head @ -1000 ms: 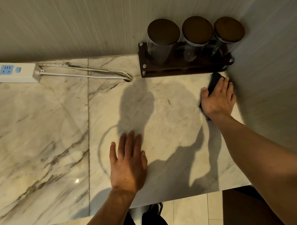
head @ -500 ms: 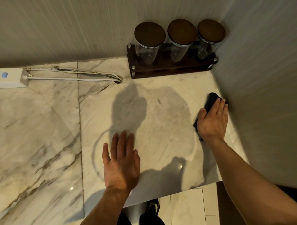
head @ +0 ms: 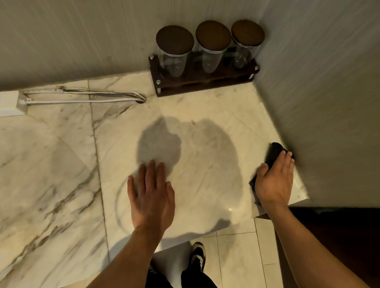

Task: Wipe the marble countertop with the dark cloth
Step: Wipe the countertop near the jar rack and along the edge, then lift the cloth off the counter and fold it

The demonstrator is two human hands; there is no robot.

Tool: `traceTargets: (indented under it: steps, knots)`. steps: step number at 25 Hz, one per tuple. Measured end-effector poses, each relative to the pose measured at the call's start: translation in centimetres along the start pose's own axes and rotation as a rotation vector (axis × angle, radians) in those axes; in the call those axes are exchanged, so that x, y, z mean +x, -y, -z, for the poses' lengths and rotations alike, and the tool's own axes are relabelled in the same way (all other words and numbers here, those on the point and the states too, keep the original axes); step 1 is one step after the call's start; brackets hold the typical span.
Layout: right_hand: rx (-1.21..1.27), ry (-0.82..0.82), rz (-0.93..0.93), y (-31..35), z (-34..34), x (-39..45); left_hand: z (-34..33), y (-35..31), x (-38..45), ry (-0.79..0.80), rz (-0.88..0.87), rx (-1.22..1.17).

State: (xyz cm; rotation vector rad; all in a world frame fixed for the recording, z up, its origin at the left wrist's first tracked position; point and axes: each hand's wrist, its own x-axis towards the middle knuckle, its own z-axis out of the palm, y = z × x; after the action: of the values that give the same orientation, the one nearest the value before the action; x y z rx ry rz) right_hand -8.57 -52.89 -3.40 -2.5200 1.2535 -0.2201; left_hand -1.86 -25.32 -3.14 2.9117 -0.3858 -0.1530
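The marble countertop (head: 201, 121) is white with grey-brown veins and fills most of the view. My right hand (head: 274, 181) presses the dark cloth (head: 274, 151) flat against the marble, close to the right wall and near the counter's front right corner. Only the cloth's far end and a sliver by my thumb show; the rest is under my palm. My left hand (head: 151, 195) lies flat on the marble with its fingers spread and holds nothing.
A dark wooden rack (head: 204, 83) with three lidded glass jars (head: 212, 49) stands in the back right corner. A white power strip (head: 3, 105) and its cables (head: 84, 98) lie along the back wall at left. The counter's front edge is just below my hands.
My right hand has dragged the cloth along the right wall, from beside the jar rack toward the front edge. My left hand has stayed flat in place.
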Motion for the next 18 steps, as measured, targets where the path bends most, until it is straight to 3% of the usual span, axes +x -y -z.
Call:
traceTargets:
  steps: [10, 18]
  knots:
    - [0.048, -0.054, -0.17, -2.4, 0.7, -4.0, -0.3, 0.5, -0.3, -0.01, -0.086, -0.051]
    - [0.276, -0.119, -0.356, -3.0, 1.6, -6.8, 0.8, 1.4, 0.3, 0.037, -0.124, -0.12]
